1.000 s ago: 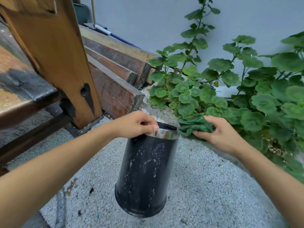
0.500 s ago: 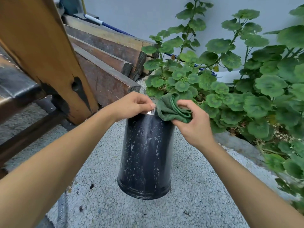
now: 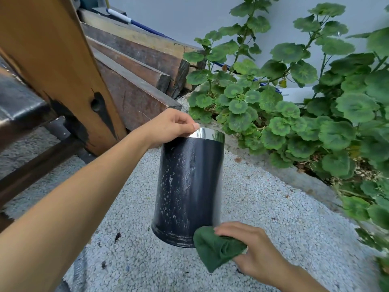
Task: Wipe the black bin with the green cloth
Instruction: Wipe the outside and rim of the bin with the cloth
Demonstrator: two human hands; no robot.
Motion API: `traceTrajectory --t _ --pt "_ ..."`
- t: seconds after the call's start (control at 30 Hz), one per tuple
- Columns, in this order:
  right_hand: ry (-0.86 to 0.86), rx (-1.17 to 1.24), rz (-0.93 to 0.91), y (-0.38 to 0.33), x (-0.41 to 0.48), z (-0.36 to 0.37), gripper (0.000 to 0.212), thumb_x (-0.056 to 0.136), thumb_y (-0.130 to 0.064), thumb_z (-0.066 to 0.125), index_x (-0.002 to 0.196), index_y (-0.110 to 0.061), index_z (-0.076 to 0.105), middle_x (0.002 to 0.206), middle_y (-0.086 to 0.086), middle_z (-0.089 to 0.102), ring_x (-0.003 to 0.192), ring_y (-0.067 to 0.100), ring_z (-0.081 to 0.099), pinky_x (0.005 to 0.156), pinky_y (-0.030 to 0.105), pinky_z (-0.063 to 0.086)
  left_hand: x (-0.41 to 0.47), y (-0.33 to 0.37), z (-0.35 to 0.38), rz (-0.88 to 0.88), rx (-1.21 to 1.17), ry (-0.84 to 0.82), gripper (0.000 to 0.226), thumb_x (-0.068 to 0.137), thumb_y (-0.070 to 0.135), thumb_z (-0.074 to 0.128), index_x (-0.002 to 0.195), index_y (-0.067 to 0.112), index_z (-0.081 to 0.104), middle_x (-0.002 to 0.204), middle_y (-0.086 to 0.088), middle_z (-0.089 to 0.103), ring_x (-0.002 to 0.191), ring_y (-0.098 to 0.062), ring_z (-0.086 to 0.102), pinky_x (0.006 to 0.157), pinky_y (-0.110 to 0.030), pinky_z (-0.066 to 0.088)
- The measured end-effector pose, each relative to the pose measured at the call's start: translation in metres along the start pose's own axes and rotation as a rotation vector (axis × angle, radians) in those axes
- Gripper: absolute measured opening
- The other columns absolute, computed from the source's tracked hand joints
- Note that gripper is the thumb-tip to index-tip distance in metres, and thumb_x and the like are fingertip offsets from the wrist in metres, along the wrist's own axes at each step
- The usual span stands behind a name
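Note:
The black bin is a tall cylinder with a shiny metal rim and pale speckles on its wall, standing on pebbled ground. My left hand grips its rim at the near left. The green cloth is bunched in my right hand, pressed against the bin's lower right side at its base. The bin's inside and far side are hidden.
A wooden post and stacked timber beams stand to the left and behind. A bed of round-leaved green plants fills the right behind a stone kerb. Pale gravel ground surrounds the bin.
My right hand has carried the green cloth from the bin's rim down its right side to the base. My left hand has kept its hold on the rim.

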State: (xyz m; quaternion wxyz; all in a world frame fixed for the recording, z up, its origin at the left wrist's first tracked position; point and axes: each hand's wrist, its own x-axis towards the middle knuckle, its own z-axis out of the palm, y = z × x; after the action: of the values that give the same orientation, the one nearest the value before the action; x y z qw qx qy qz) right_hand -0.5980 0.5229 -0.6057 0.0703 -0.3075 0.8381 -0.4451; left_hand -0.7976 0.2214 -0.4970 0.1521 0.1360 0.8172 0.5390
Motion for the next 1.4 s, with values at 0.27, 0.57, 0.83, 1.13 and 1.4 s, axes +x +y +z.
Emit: traceTrajectory --t 0.27,0.57,0.83,1.13,1.4 --pt "0.291 0.061 0.202 -0.027 0.05 -0.043 0.061 0.082 0.004 0.072 0.109 -0.05 0.069 0.107 -0.018 0.072 0.09 0.005 0.067 0.065 0.027 0.061 0.004 0.006 0.013 0.001 -0.013 0.058 0.029 0.096 0.027 0.074 0.076 0.007 0.066 0.069 0.009 0.067 0.068 -0.001 0.062 0.085 -0.025 0.046" --pt "0.436 -0.163 -0.059 -0.045 0.162 -0.082 0.043 0.076 0.008 0.076 0.114 -0.011 0.071 0.107 -0.002 0.073 0.096 0.01 0.068 0.087 0.034 0.056 -0.003 0.016 0.01 -0.031 -0.065 -0.029 0.031 0.099 0.008 0.067 0.103 -0.022 0.064 0.11 -0.035 0.069 0.098 -0.029 0.057 0.112 -0.058 0.043" --pt "-0.017 -0.153 -0.123 -0.015 0.04 -0.019 0.056 0.081 -0.003 0.071 0.128 -0.033 0.066 0.131 -0.024 0.065 0.122 0.001 0.061 0.1 0.021 0.053 0.002 0.014 0.006 -0.075 -0.04 0.016 0.018 0.098 0.019 0.071 0.081 0.015 0.079 0.077 -0.001 0.069 0.079 -0.017 0.061 0.099 -0.047 0.055" --pt "-0.022 -0.14 -0.143 -0.025 0.015 -0.018 0.06 0.076 0.01 0.069 0.129 -0.019 0.068 0.128 -0.01 0.069 0.119 0.004 0.063 0.094 0.023 0.057 0.011 0.013 0.017 -0.036 -0.02 0.005 0.024 0.093 0.027 0.071 0.081 0.006 0.075 0.077 -0.006 0.065 0.079 -0.018 0.058 0.099 -0.048 0.055" --pt "0.444 -0.455 -0.14 -0.062 0.155 -0.091 0.046 0.071 0.007 0.075 0.117 -0.001 0.072 0.117 0.011 0.072 0.108 0.019 0.066 0.101 0.021 0.048 0.008 0.023 0.025 -0.128 -0.254 0.041 0.021 0.092 0.005 0.058 0.101 -0.009 0.071 0.098 -0.017 0.072 0.093 -0.027 0.065 0.091 -0.04 0.06"
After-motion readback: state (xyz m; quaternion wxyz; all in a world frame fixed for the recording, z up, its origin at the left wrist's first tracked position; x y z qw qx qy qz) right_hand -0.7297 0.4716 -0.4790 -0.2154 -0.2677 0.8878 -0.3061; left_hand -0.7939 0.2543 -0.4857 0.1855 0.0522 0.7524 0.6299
